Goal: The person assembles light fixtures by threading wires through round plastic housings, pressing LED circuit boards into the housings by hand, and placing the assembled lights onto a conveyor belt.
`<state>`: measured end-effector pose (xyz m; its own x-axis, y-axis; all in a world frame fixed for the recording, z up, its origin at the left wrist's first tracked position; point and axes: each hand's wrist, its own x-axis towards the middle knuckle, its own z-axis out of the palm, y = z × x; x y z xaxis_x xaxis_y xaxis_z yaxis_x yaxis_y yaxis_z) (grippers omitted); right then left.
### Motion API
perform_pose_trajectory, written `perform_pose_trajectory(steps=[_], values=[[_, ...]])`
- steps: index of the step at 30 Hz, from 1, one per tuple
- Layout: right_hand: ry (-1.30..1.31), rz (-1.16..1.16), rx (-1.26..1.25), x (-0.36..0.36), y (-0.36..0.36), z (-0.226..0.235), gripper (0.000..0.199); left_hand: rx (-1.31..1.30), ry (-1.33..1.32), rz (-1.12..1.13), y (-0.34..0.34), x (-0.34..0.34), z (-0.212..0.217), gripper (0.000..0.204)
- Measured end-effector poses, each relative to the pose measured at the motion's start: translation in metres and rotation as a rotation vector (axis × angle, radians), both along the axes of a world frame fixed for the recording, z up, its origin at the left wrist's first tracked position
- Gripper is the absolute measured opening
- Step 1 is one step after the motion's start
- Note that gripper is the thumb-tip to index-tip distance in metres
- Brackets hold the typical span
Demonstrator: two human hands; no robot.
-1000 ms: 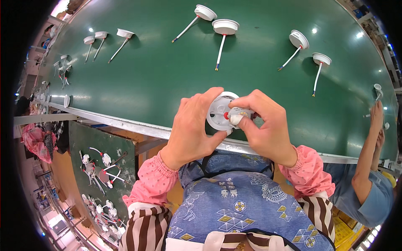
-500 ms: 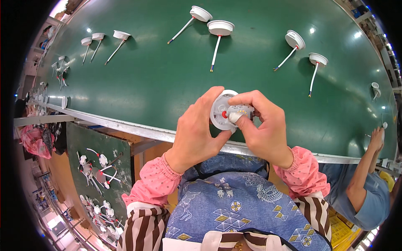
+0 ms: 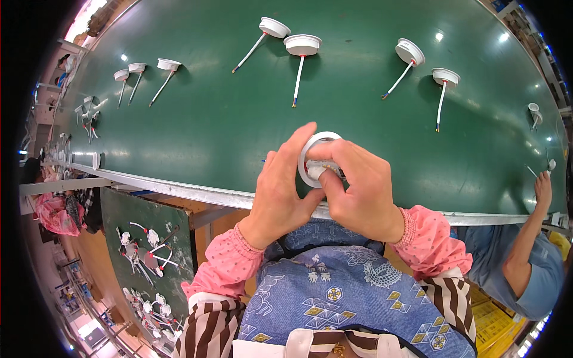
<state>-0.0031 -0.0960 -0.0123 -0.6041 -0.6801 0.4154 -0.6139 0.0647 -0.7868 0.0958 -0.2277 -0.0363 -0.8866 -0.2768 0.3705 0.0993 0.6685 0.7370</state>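
Note:
Near the front edge of the green table, my left hand (image 3: 279,190) grips a round white lamp housing (image 3: 322,136) by its side, its open face turned toward me. My right hand (image 3: 363,186) pinches a small pale circuit board (image 3: 328,163) with thumb and forefinger. The board lies inside the housing's rim, partly covered by my fingers. A white wrap covers the right thumb's tip. Beyond my left hand a small blue wire end (image 3: 263,160) pokes out; the rest of it is hidden.
Several white round housings with cables lie across the green table (image 3: 227,137), such as one housing (image 3: 302,45) straight ahead. Lower left, a side board (image 3: 113,224) carries wired parts (image 3: 152,238). At right, a co-worker's hand (image 3: 543,188) is near another white piece.
My right hand has moved left, bringing the circuit board from the housing's right side into its rim. The housing is turned slightly. The co-worker's arm at right has shifted.

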Motion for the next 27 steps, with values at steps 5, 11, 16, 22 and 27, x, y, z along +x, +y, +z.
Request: perform_pose_trajectory(steps=[5, 11, 16, 22, 27], values=[[0.048, -0.021, -0.042, -0.001, 0.002, 0.000, 0.032, 0.354, -0.110, -0.062, -0.008, 0.009, 0.004, 0.084], [0.066, 0.008, -0.021, -0.001, 0.003, 0.002, 0.031, 0.489, -0.063, -0.021, -0.011, 0.008, -0.004, 0.067], [0.073, 0.014, -0.038, -0.004, 0.001, 0.001, 0.030, 0.440, -0.082, -0.054, -0.018, 0.010, -0.013, 0.032], [0.138, 0.079, -0.025, -0.008, 0.002, 0.008, 0.038, 0.725, -0.201, -0.100, -0.026, 0.014, -0.007, 0.016], [0.210, 0.145, 0.030, -0.014, 0.008, 0.035, 0.058, 0.831, -0.090, -0.155, -0.033, 0.022, -0.011, 0.015]])
